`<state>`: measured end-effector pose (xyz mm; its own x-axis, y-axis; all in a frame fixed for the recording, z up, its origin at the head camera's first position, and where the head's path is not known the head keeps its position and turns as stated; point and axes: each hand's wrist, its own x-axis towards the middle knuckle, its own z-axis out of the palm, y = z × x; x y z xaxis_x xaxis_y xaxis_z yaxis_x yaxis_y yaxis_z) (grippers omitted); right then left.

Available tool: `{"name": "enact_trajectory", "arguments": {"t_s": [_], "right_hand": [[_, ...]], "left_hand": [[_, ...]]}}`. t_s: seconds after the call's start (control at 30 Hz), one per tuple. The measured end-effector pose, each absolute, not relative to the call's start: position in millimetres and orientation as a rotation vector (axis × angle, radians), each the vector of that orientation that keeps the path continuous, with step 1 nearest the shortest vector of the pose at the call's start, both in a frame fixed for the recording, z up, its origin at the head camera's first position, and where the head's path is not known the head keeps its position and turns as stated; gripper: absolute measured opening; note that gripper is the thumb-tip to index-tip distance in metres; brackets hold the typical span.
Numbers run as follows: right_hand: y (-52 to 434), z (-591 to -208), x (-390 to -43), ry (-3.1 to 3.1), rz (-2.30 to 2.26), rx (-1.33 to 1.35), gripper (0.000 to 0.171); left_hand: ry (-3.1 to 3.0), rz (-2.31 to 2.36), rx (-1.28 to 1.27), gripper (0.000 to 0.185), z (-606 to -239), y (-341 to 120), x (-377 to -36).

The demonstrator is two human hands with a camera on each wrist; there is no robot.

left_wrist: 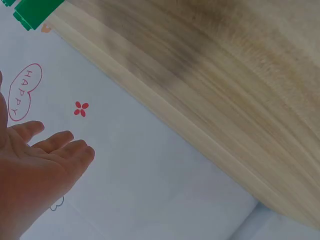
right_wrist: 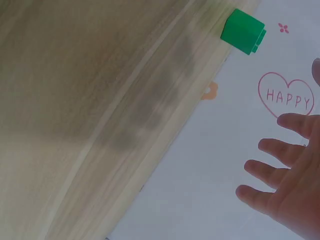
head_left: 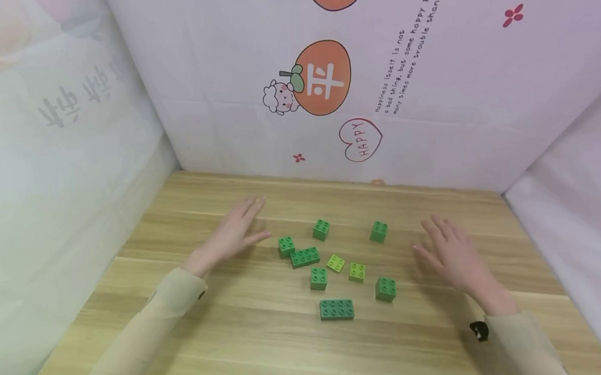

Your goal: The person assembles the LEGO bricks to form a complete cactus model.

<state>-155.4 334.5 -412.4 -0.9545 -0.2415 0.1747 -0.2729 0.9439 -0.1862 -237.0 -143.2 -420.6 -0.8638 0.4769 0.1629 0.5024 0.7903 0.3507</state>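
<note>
Your left hand [head_left: 234,233] and right hand [head_left: 452,255] lay flat and released on the wooden table [head_left: 237,347], holding nothing; the green bricks [head_left: 336,309] sat scattered between them.

The right wrist view shows the right hand [right_wrist: 287,192] at the lower right, its fingers [right_wrist: 260,170] spread and straight, holding nothing. The wooden table [right_wrist: 90,100] fills the left part. One green building block [right_wrist: 242,31] stands near the table's far edge. Behind is a white backdrop [right_wrist: 200,190] with a red heart outline [right_wrist: 286,94] reading "HAPPY".
</note>
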Motion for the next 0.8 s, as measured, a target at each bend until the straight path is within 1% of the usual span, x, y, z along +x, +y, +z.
{"name": "enact_trajectory", "arguments": {"t_s": [0.27, 0.53, 0.8], "right_hand": [[321, -415, -150, -2.844, 0.369, 0.508, 0.067], [305, -418, -137, -2.814, 0.633, 0.563, 0.056], [296, -419, -131, -2.764, 0.67, 0.609, 0.048]], "left_hand": [[-2.822, -0.651, -0.894, 0.082, -421, -140, -226], [-2.907, -0.863, -0.849, 0.077, -421, -131, -216], [-2.918, -0.976, -0.849, 0.075, -420, -123, -207]]}}
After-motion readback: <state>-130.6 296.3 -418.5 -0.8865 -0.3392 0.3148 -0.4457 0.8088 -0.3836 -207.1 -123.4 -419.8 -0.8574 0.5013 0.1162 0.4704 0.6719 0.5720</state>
